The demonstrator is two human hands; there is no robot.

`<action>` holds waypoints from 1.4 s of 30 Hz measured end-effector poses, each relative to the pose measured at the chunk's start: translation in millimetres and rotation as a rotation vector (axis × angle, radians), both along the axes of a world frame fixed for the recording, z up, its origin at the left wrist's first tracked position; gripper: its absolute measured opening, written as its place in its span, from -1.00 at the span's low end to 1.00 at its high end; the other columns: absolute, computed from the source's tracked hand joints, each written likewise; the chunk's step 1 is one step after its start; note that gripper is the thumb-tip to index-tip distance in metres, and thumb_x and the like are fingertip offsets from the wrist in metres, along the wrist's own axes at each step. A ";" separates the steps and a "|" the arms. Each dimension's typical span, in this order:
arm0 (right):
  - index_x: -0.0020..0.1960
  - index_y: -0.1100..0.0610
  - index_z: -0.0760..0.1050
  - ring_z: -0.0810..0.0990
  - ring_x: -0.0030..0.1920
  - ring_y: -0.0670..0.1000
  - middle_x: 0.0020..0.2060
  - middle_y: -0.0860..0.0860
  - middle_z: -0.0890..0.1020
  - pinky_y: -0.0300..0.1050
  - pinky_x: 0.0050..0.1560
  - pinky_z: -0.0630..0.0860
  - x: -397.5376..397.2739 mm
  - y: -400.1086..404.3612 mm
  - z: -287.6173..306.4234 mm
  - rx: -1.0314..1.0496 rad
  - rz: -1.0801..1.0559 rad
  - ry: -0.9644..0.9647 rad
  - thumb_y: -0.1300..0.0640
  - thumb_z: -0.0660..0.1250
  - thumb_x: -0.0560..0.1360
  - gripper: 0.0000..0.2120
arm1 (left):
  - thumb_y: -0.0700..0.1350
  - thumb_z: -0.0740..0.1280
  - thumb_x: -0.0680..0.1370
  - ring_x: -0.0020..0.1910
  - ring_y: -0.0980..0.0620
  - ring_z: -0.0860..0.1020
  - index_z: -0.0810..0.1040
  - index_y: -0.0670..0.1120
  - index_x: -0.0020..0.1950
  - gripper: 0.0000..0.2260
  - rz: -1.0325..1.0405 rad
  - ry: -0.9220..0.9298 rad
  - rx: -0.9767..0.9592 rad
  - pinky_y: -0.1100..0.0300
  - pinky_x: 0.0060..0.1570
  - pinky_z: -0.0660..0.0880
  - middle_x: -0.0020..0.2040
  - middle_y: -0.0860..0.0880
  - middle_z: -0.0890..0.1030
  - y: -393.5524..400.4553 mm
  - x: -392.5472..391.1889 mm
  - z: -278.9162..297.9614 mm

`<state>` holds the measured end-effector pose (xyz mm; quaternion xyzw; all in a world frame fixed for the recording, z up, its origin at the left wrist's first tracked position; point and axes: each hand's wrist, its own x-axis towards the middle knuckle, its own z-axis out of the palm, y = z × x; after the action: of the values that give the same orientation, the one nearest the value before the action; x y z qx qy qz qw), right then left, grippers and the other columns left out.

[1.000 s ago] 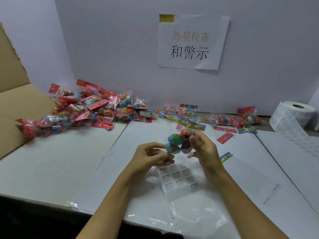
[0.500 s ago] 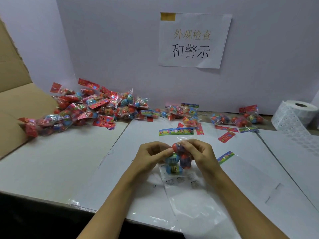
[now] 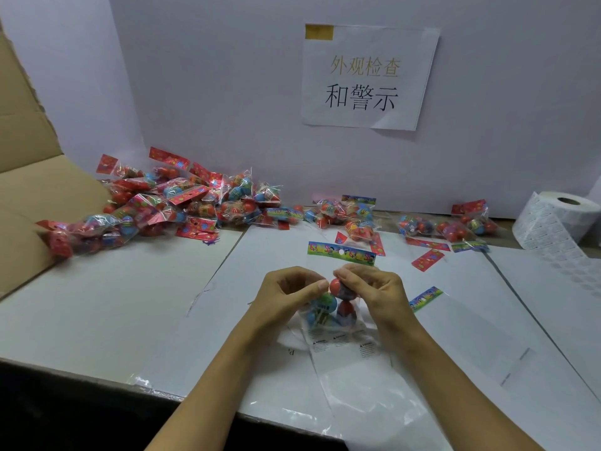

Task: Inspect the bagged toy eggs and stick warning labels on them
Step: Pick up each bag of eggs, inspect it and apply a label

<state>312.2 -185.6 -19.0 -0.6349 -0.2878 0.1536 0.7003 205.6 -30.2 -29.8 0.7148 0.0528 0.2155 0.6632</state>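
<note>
A clear bag of toy eggs [image 3: 330, 312], red and blue, with a green header card at its top, stands upright at the table's middle between both hands. My left hand [image 3: 286, 296] pinches its left side with curled fingers. My right hand [image 3: 370, 292] grips the top red egg through the plastic. Under the bag lies a clear sheet of warning labels [image 3: 341, 345]; its upper rows are hidden by the bag.
A big heap of bagged eggs [image 3: 169, 203] lies at the back left beside a cardboard box [image 3: 22, 190]. More bags [image 3: 455, 227] sit at the back right. A white label roll [image 3: 559, 219] stands far right. A paper sign [image 3: 367, 76] hangs on the wall.
Both hands lowered the bag from the air onto the label sheet and turned it so the green header card stands up at the far side.
</note>
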 end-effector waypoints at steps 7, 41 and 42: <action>-0.13 0.15 0.75 0.70 -0.07 0.00 -0.14 0.01 0.72 -0.19 -0.11 0.63 3.2 -0.8 -3.1 0.043 -0.002 0.034 -0.01 0.47 0.37 -0.77 | -0.08 0.56 0.48 0.06 -0.08 0.71 0.69 -0.09 0.15 -0.73 -0.106 0.093 0.070 0.03 0.08 0.66 0.03 -0.07 0.73 0.8 0.3 -3.0; 0.20 0.02 0.57 0.74 -0.12 -0.01 0.03 0.03 0.69 -0.16 -0.13 0.65 30.0 -8.7 -13.5 -0.396 0.051 0.158 0.01 0.57 0.42 -0.61 | -0.11 0.63 0.42 0.60 -0.15 0.19 -0.14 -0.01 0.68 0.11 0.691 0.350 0.245 0.03 0.51 0.26 0.65 -0.11 0.03 23.9 11.9 -17.1; 0.22 0.02 0.56 0.74 -0.10 0.02 0.03 0.04 0.68 -0.16 -0.13 0.63 30.2 -8.8 -14.4 -0.411 0.068 0.136 0.03 0.59 0.39 -0.56 | -0.09 0.62 0.43 0.64 -0.15 0.08 -0.16 -0.01 0.68 0.12 0.708 0.381 0.285 0.01 0.54 0.18 0.67 -0.11 -0.05 25.8 11.9 -18.5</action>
<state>342.4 -194.4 -33.4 -0.7425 -0.2239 0.2750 0.5683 217.6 -4.4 -48.2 0.7643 0.3863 0.2989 0.4211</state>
